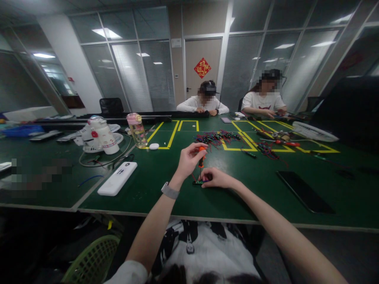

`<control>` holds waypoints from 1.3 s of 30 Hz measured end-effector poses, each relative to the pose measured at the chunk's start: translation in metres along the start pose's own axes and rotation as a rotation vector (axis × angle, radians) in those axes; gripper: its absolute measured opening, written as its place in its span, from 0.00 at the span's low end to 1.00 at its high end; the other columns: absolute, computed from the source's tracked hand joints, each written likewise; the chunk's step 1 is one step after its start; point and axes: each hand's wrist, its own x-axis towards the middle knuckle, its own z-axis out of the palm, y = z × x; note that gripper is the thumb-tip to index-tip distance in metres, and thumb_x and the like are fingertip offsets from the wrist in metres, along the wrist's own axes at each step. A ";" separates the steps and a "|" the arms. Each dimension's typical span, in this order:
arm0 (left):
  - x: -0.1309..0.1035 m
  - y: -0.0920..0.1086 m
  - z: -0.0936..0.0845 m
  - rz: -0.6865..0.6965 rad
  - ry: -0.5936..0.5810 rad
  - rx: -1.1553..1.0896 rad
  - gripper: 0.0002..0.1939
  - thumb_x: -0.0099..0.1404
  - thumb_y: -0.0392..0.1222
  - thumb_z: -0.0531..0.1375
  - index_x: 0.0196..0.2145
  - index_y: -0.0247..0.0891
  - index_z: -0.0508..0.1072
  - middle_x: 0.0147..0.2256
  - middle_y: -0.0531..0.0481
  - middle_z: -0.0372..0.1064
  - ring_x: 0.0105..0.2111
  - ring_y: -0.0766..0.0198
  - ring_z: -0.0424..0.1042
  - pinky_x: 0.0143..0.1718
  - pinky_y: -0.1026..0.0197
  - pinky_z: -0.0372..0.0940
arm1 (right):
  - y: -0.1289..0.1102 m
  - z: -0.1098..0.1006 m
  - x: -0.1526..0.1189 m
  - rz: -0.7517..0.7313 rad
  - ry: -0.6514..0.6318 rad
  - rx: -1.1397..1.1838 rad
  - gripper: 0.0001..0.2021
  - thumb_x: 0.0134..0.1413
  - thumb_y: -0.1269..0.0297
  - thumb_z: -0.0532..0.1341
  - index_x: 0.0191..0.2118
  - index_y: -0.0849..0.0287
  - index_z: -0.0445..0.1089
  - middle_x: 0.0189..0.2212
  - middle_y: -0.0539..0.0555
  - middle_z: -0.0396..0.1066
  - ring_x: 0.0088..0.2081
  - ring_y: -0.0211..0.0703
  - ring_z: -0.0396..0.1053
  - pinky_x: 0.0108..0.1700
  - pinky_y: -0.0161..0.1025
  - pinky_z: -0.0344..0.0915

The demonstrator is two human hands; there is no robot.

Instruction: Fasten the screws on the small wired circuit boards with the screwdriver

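Observation:
My left hand (189,159) grips the orange-and-black handle of a screwdriver (201,159) from above. The screwdriver stands upright, its thin shaft pointing down at a small green circuit board (197,182) on the table. My right hand (218,178) pinches the right end of that board, with some thin wires by the fingers. Whether the tip touches the board is too small to make out. Just beyond my hands lies a pile of similar small boards with red and blue wires (217,137).
On the green table (166,197), a white power bank (117,179) lies left and a dark phone (304,192) right. A pink-lidded bottle (137,130) and white jug (103,134) stand back left. More wired boards (267,150) lie right. Two people sit opposite.

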 end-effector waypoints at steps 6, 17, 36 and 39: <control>-0.001 -0.001 -0.001 0.071 0.083 0.191 0.08 0.59 0.41 0.65 0.36 0.37 0.76 0.37 0.48 0.69 0.38 0.65 0.71 0.35 0.67 0.67 | 0.001 -0.001 0.000 -0.013 -0.020 0.001 0.11 0.43 0.64 0.69 0.35 0.63 0.73 0.26 0.48 0.65 0.29 0.37 0.62 0.31 0.33 0.60; -0.001 0.004 0.000 -0.071 -0.044 -0.141 0.14 0.65 0.45 0.59 0.44 0.34 0.75 0.38 0.43 0.76 0.35 0.61 0.76 0.37 0.59 0.72 | 0.000 -0.002 0.000 -0.003 -0.024 -0.007 0.11 0.44 0.64 0.68 0.34 0.62 0.73 0.25 0.48 0.64 0.28 0.37 0.61 0.31 0.33 0.58; -0.003 0.004 0.000 0.007 0.045 -0.006 0.12 0.67 0.42 0.56 0.42 0.35 0.76 0.40 0.44 0.75 0.37 0.63 0.75 0.37 0.64 0.69 | -0.002 -0.002 0.001 0.014 -0.028 -0.004 0.12 0.43 0.63 0.68 0.35 0.64 0.73 0.25 0.47 0.64 0.27 0.35 0.61 0.29 0.32 0.57; -0.002 0.004 -0.001 -0.002 0.065 -0.020 0.11 0.65 0.42 0.59 0.41 0.34 0.76 0.37 0.44 0.75 0.35 0.63 0.75 0.35 0.64 0.70 | -0.003 -0.001 0.000 0.017 -0.023 -0.013 0.13 0.43 0.63 0.69 0.36 0.64 0.74 0.25 0.47 0.64 0.27 0.35 0.61 0.29 0.32 0.56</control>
